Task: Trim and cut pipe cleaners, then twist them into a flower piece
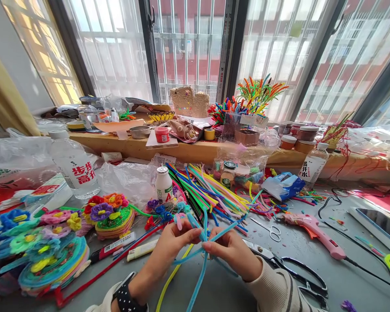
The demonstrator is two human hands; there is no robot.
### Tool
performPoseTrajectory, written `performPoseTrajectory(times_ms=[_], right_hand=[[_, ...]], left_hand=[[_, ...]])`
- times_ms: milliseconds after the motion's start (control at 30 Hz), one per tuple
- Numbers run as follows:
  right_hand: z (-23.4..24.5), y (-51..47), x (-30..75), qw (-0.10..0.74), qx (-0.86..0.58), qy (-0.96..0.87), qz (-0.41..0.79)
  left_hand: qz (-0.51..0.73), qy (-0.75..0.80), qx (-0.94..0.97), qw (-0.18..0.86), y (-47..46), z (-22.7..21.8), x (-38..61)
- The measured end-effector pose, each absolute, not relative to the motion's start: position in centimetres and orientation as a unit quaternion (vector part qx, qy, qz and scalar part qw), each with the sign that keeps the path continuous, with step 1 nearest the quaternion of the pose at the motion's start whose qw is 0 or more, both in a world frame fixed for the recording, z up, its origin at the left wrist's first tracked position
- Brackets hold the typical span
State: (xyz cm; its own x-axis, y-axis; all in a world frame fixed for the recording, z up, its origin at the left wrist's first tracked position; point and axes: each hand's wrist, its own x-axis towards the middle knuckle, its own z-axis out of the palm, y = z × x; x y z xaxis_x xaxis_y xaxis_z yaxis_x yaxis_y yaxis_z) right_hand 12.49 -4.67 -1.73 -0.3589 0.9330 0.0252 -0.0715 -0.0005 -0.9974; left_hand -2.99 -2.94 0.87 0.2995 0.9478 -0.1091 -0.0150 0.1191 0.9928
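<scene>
My left hand (173,245) and my right hand (232,251) meet over the grey table, both pinched on light blue pipe cleaners (204,242) crossed into a knot between them. The stems fan upward and one long end hangs down toward me. A black dotted watch strap sits on my left wrist. A striped sleeve covers my right forearm.
A pile of coloured pipe cleaners (201,190) lies just beyond my hands. Finished pipe-cleaner flowers (48,251) crowd the left. Black scissors (292,268), small scissors (269,229), a pink glue gun (315,232) and a tablet (380,223) lie right. A water bottle (74,167) stands left.
</scene>
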Motion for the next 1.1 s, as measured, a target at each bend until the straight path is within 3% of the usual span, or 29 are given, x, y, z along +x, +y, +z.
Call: performPoseTrajectory(times_ms=[367, 533, 800, 1000, 1100], right_hand=[[-2.5, -4.2, 11.8, 0.555, -0.412, -0.451, 0.564], [-2.9, -3.8, 12.1, 0.543, -0.429, -0.501, 0.52], [-1.7, -3.5, 13.7, 0.53, -0.46, -0.534, 0.471], [-2.2, -3.5, 12.8, 0.623, -0.44, -0.343, 0.549], [-2.1, -3.7, 12.4, 0.628, -0.452, -0.28, 0.568]], left_hand=[[0.49, 0.419, 0.402, 0.65, -4.2, 0.7, -1.5], [0.458, 0.42, 0.44, 0.648, -3.6, -0.2, -1.8], [0.425, 0.487, 0.567, 0.511, -3.3, 0.4, -2.5], [0.383, 0.474, 0.633, 0.477, -4.0, 0.1, -1.4], [0.376, 0.461, 0.661, 0.458, -4.2, -0.2, -1.1]])
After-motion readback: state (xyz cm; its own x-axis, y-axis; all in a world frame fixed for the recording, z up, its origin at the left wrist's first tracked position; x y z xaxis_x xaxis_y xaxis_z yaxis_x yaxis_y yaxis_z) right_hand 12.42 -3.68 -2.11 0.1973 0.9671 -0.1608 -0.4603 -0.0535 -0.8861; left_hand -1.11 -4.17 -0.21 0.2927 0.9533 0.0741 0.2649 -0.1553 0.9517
